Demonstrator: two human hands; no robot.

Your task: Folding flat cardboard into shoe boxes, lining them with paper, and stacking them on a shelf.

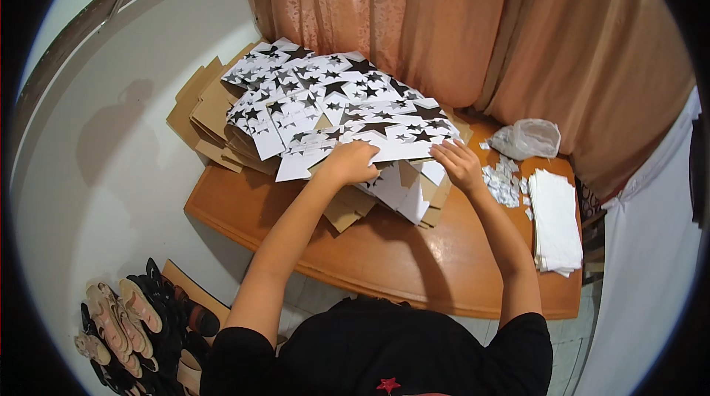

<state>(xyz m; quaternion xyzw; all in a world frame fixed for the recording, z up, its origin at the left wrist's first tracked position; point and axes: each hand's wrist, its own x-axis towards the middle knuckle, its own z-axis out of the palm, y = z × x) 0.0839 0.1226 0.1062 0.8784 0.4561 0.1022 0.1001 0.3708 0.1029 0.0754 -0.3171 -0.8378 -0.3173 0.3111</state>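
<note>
A flat white cardboard piece printed with black and grey stars [403, 146] lies at the near side of a large heap of similar star-printed pieces [325, 89]. My left hand [350, 164] is closed on its near edge, fingers curled and partly hidden. At the right end of the same piece, my right hand [459, 164] grips the edge with its fingers on top and the thumb out of sight. Beneath my hands, more white and brown folded card [405, 193] sticks out over the table.
Brown flattened cardboard [214, 111] lies under and left of the heap on the wooden table [473, 263]. To the right are small silvery packets [503, 185], a clear plastic bag [529, 137] and a white stack [555, 222]. Shoes [126, 315] stand at lower left; curtains [444, 19] hang behind.
</note>
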